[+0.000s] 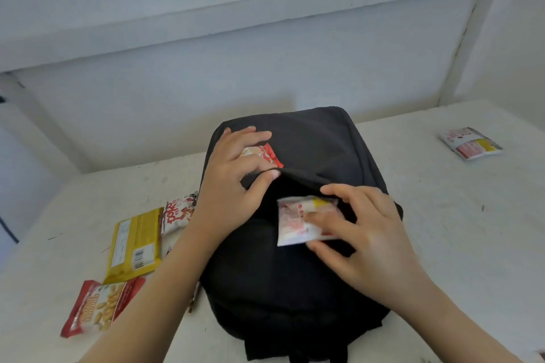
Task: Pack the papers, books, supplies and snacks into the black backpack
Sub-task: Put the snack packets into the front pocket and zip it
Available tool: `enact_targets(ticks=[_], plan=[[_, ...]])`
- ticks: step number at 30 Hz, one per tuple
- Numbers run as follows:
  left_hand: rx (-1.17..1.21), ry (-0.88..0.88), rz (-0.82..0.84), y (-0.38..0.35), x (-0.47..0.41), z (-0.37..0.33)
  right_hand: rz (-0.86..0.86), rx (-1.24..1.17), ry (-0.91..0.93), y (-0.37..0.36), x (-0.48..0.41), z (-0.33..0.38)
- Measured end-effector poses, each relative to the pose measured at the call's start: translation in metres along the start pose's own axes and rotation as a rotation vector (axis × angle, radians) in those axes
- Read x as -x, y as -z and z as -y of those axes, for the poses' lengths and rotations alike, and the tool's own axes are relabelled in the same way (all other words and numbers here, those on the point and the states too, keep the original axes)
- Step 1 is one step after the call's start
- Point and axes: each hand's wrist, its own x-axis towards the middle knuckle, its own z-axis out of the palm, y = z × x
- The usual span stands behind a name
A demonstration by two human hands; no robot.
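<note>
The black backpack [312, 138] lies flat on the white table [460, 233], its front pocket gaping open in the middle. My left hand [233, 183] grips a red and white snack packet [265, 153] together with the upper edge of the pocket, thumb pinching the fabric. My right hand [362, 233] holds a white and pink snack packet [298, 221] with a yellow corner at the pocket's mouth, partly over the dark opening.
Left of the backpack lie a yellow packet [134, 244], a white packet with red lettering [177, 212] and a red peanut bag [97, 306]. Another white and pink packet [472, 143] lies at the far right. A white wall stands behind the table.
</note>
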Motion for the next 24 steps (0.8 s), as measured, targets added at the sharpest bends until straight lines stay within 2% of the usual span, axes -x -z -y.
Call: enact_targets(ticks=[2, 5, 8, 12, 16, 18, 21, 24], plan=[[-0.027, -0.065, -0.041, 0.001, -0.003, -0.001, -0.06, 0.12, -0.004, -0.007, 0.0, 0.007], [-0.043, -0.119, -0.067, 0.002, -0.005, 0.0, -0.075, 0.092, -0.009, -0.01, 0.002, 0.024], [-0.032, -0.141, -0.085, 0.002, -0.005, 0.002, 0.073, 0.09, -0.041, -0.012, 0.003, 0.043], [-0.033, -0.172, -0.107, 0.001, -0.004, 0.002, 0.3, 0.258, -0.191, -0.026, 0.0, 0.044], [-0.03, -0.173, -0.125, 0.001, -0.004, 0.003, 0.425, 0.278, -0.317, -0.029, -0.01, 0.043], [-0.043, -0.167, -0.122, 0.001, -0.003, 0.006, 0.442, 0.29, -0.3, -0.024, -0.012, 0.048], [-0.026, -0.143, -0.103, 0.003, 0.004, 0.009, 0.435, 0.116, -0.288, -0.001, -0.019, 0.06], [0.059, -0.073, 0.062, 0.006, 0.025, 0.014, 0.342, -0.102, -0.32, 0.023, -0.035, 0.062]])
